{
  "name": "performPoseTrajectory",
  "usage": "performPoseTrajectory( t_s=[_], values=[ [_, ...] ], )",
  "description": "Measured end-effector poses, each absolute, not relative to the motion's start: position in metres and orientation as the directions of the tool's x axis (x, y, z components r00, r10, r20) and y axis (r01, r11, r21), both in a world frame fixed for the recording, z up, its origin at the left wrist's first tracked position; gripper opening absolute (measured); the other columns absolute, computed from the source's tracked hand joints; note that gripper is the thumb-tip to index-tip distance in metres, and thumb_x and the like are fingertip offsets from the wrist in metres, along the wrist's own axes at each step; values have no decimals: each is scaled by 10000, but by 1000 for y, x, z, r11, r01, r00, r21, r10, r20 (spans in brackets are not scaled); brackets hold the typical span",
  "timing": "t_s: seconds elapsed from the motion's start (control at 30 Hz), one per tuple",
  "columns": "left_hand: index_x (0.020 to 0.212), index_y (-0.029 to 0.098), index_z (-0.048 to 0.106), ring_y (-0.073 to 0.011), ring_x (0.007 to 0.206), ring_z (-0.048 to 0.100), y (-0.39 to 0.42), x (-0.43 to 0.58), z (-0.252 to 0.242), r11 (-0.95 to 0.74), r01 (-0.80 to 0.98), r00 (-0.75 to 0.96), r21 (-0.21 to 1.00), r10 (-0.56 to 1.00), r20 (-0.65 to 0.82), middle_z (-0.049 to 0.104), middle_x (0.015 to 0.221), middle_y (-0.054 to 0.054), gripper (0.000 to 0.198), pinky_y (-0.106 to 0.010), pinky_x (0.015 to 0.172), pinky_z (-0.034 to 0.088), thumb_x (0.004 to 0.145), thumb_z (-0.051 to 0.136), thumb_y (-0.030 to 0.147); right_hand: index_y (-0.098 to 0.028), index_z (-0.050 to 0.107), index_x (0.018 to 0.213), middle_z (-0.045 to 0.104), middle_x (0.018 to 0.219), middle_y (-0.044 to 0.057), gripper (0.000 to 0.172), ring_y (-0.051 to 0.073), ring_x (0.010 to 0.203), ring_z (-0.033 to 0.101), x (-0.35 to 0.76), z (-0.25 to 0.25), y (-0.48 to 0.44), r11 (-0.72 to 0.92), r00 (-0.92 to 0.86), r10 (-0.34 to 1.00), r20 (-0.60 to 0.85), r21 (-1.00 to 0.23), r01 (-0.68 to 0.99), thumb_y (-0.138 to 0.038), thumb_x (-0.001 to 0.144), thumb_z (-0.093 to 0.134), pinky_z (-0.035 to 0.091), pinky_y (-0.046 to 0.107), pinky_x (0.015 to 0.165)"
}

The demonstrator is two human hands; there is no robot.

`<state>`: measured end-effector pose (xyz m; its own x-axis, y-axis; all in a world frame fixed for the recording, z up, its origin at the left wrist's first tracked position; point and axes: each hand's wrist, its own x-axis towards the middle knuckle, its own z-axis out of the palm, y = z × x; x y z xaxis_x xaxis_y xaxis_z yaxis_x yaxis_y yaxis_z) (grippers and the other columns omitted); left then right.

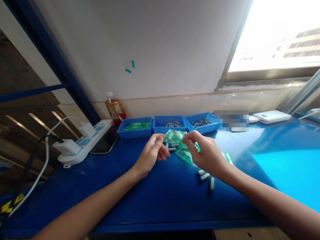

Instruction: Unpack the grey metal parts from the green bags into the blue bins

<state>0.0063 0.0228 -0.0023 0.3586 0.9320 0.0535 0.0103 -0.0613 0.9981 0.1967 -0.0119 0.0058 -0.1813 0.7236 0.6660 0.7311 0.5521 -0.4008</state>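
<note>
Head view: looks forward and down over a blue table (140, 206), with the middle bin (158, 129) standing at the back near the wall (160, 50).
Green bag (174, 136): held up just in front of the middle bin, drawn between both hands; crinkled and see-through; cannot tell whether filled.
Left hand (150, 150): in front of the middle bin and to its left; pinching the bag's near corner between thumb and forefinger, other fingers loosely curled.
Right hand (205, 150): in front of the middle bin and to its right; pinching the opposite edge between thumb and forefinger, remaining fingers folded, partly hidden.
Loose green bags: lying on the table in front of the middle bin, one below the hands (184, 156), another farther right behind the right wrist (227, 158).
Metal pieces: scattered in front of the middle bin, some just beneath the held bag (171, 149), three farther forward and right (205, 177); more grey ones inside the bin itself.
Left bin (133, 133): just beside the middle bin, holding green bags.
Right bin (206, 129): on the other side, holding small dark metal parts.
Bottle (115, 108), phone (105, 141), power strip (85, 143): left of the middle bin, beyond the left bin.
</note>
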Motion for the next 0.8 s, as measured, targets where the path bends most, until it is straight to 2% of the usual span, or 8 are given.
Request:
performPoseTrajectory(
  t_s=[0.07,0.17,0.3,0.43,0.5,0.6,0.7,0.8],
  values=[
    [1160,167,459,-113,581,574,26,7,-2,57,-106,391,993,920,-11,663,709,-24,441,-211,563,424,887,487,512,-186,540,891,685,765,38,82,161,660,642,196,4,-13,578,-213,712,669,-387,719,-182,897,459,410,232,561],
    [1051,138,562,-103,665,590,30,6,-4,30,-122,439,992,898,27,663,804,-40,348,-208,647,451,842,608,413,-190,558,876,691,795,39,87,156,680,645,195,3,-13,623,-282,720,634,-411,666,-178,892,472,425,230,578],
    [973,171,584,-131,744,613,29,5,-9,-214,52,438,976,883,170,659,862,-30,196,-239,702,476,858,598,328,-188,592,860,676,849,46,91,157,752,635,194,7,-9,584,-259,783,565,-527,617,-225,882,511,460,249,660],
    [898,215,575,-173,931,597,22,5,-14,-570,287,453,770,789,416,619,988,-33,53,-280,791,485,848,585,230,-185,635,806,633,924,74,190,185,871,610,189,12,-8,476,-132,848,514,-626,618,-332,876,539,479,294,754],
    [870,222,575,-182,987,571,21,5,-15,-675,338,495,656,720,486,577,1038,-44,44,-299,833,485,840,570,190,-184,636,799,605,879,65,175,177,823,592,185,10,-9,444,-87,856,510,-637,631,-337,851,569,476,289,709],
    [895,216,586,-185,1007,552,20,4,-17,-736,368,539,569,667,514,514,1087,-67,90,-318,881,474,821,573,166,-184,589,848,549,691,-3,84,128,636,531,179,2,-10,438,-83,864,496,-661,609,-262,821,574,426,243,572],
    [934,198,612,-196,995,544,21,4,-16,-721,363,546,590,678,492,505,1086,-80,155,-325,886,466,792,640,254,-189,533,879,496,612,-46,65,107,570,478,177,-8,-9,482,-86,839,538,-659,577,-203,818,548,393,224,545],
    [890,173,635,-190,893,565,23,5,-12,-529,279,478,801,800,362,575,953,-75,276,-316,797,479,845,565,436,-188,537,873,524,697,-15,43,120,644,507,180,-12,-7,603,-138,734,665,-545,582,-170,835,528,415,238,607]
  ],
)
